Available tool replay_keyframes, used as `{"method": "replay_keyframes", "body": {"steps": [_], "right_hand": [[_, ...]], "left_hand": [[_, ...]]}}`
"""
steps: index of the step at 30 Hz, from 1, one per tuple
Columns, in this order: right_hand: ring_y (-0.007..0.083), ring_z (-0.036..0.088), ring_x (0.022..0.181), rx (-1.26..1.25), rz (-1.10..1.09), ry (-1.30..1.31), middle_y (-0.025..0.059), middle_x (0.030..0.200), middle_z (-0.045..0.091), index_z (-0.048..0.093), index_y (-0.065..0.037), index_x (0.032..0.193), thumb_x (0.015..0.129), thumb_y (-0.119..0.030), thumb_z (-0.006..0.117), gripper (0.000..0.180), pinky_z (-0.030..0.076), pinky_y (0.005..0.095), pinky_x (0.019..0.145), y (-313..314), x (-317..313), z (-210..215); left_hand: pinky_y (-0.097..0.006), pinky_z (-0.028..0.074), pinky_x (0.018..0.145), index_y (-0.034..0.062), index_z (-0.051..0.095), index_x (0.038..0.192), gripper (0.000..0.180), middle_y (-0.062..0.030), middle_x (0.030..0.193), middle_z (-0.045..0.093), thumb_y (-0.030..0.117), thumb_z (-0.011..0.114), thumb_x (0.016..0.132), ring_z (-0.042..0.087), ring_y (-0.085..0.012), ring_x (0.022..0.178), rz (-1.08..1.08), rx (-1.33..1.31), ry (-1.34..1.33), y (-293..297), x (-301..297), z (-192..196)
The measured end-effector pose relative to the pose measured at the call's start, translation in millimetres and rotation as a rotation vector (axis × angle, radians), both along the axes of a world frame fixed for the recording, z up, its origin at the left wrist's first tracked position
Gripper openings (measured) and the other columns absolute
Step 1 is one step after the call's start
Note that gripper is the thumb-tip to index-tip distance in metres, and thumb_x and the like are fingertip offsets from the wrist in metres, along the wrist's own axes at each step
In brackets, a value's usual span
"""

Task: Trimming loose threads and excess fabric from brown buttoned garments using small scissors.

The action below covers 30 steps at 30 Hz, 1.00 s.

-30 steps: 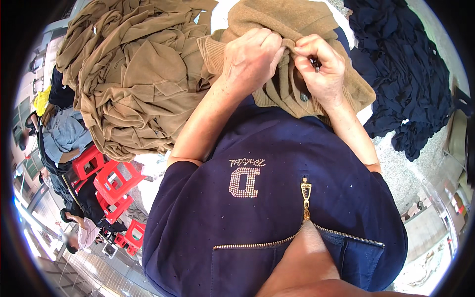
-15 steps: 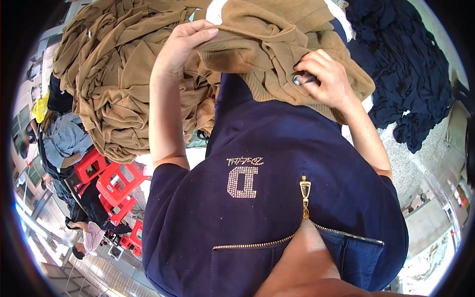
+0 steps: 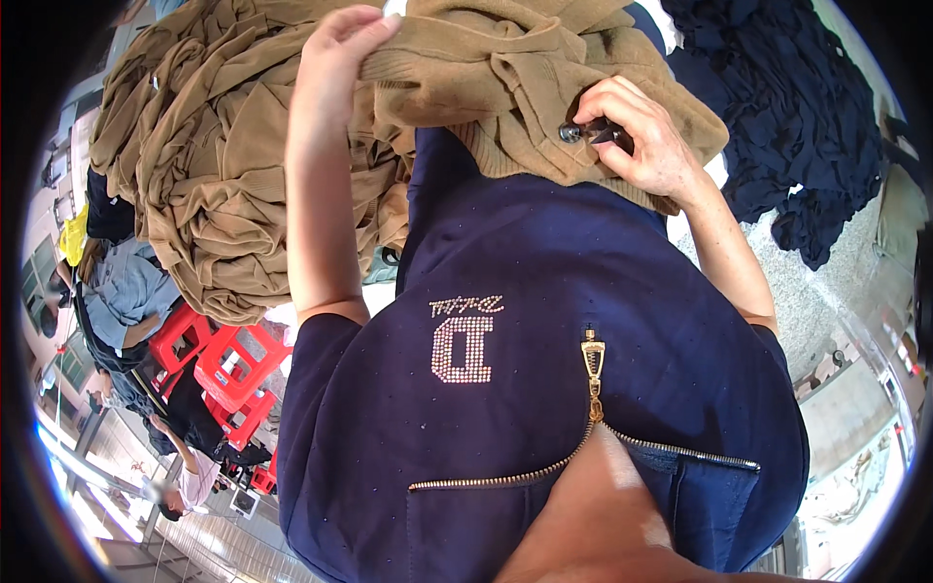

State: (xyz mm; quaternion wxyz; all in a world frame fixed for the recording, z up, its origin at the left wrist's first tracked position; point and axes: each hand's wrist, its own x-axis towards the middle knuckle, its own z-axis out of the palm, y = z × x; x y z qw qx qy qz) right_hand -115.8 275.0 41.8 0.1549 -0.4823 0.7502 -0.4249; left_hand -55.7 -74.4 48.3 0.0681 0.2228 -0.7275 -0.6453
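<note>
Clock read over my whole view, 12 straight up. The brown garment [image 3: 544, 58] lies between 12 and 1, bunched in soft folds, its near part over the upper front of my navy top [image 3: 525, 253]. Left hand [image 3: 342, 53] at 11: thumb and fingers closed on the garment's edge, which runs from there toward 12. Right hand [image 3: 641, 131] between 1 and 2: fingers curled round a dark tool [image 3: 603, 136], clamped in the grip, its pointed end toward 9. Just beside that end, a dark round button [image 3: 570, 132] on the garment, fingertips close by. Whether the tool's blades are together or apart, I cannot tell.

Brown pile [image 3: 224, 194] at 10, a big loose heap of matching cloth, behind my left forearm. Navy pile [image 3: 777, 97] at 2, well apart from my right hand, crumpled. Red stools [image 3: 216, 374] between 8 and 9, past my left sleeve. Farther off at 8, a person [image 3: 199, 481] in a pale shirt. Gold zip [image 3: 594, 364] on my top, at 4.
</note>
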Motion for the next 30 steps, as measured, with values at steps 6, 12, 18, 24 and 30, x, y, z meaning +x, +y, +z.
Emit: {"method": "replay_keyframes", "body": {"steps": [6, 12, 18, 24, 30], "right_hand": [[0.0232, 0.061, 0.083, -0.107, -0.122, -0.033, 0.0088, 0.092, 0.06, 0.061, -0.004, 0.107, 0.086, -0.001, 0.055, 0.022, 0.049, 0.031, 0.075, 15, 7, 1], [0.0232, 0.064, 0.076, -0.038, -0.111, 0.073, 0.0091, 0.088, 0.062, 0.06, -0.008, 0.115, 0.092, -0.006, 0.054, 0.024, 0.05, 0.0311, 0.067, 14, 15, 16], [0.0221, 0.063, 0.072, -0.069, -0.239, -0.03, 0.0093, 0.086, 0.062, 0.057, -0.007, 0.114, 0.093, -0.012, 0.058, 0.022, 0.049, 0.0323, 0.065, 18, 20, 7], [0.0237, 0.063, 0.071, -0.09, -0.256, 0.253, 0.0075, 0.081, 0.06, 0.06, -0.005, 0.103, 0.083, -0.013, 0.071, 0.024, 0.049, 0.0319, 0.061, 24, 18, 4], [0.0231, 0.063, 0.069, -0.082, -0.252, 0.435, 0.006, 0.078, 0.06, 0.062, -0.006, 0.096, 0.078, -0.016, 0.075, 0.024, 0.049, 0.0316, 0.06, 24, 21, 4]], "left_hand": [[-0.029, 0.048, 0.062, -0.0007, 0.066, 0.089, 0.028, -0.0063, 0.073, 0.063, 0.026, 0.072, 0.085, 0.058, -0.0118, 0.066, -0.422, -0.288, -0.281, 122, 49, 60], [-0.036, 0.051, 0.065, -0.0043, 0.063, 0.089, 0.04, -0.015, 0.076, 0.066, 0.034, 0.073, 0.082, 0.065, -0.0262, 0.069, -0.396, -0.322, -0.239, 160, 41, 10], [-0.027, 0.048, 0.072, -0.0026, 0.066, 0.102, 0.025, -0.0042, 0.093, 0.069, 0.017, 0.066, 0.088, 0.06, -0.0118, 0.078, -0.289, 0.363, -0.151, 164, 32, 8], [-0.026, 0.045, 0.074, 0.0003, 0.064, 0.107, 0.022, -0.0037, 0.098, 0.066, 0.012, 0.065, 0.088, 0.058, -0.011, 0.084, -0.269, 0.619, -0.221, 161, 32, 7], [-0.026, 0.046, 0.075, -0.0003, 0.064, 0.105, 0.021, -0.0044, 0.095, 0.066, 0.01, 0.066, 0.087, 0.059, -0.0117, 0.083, -0.245, 0.62, -0.223, 164, 32, 5]]}}
